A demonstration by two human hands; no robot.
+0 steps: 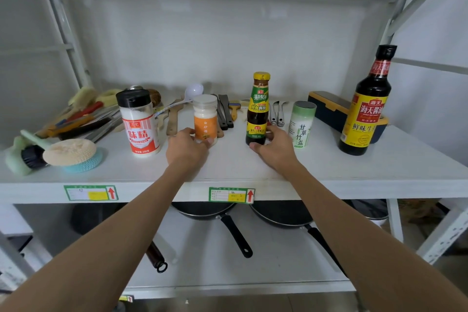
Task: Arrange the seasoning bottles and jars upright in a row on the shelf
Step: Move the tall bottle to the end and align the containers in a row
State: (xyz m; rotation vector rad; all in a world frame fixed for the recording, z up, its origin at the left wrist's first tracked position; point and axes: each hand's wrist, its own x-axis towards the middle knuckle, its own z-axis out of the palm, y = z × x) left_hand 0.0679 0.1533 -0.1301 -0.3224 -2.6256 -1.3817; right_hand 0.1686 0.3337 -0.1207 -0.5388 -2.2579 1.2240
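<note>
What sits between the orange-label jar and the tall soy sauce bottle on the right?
In the head view: the yellow-capped sauce bottle held by the right hand, then the green salt shaker.

Five containers stand upright in a row on the shelf (329,167): from left, the MSG shaker (139,124), the sugar jar (205,119), the oyster sauce bottle (257,109), the bamboo salt canister (301,125) and the soy sauce bottle (367,104). Behind them lie utensils (225,111); a lidded box (329,106) sits behind the soy sauce. Scrub brushes (68,154) lie at far left. Frying pans (210,210) rest on the shelf below.
</note>
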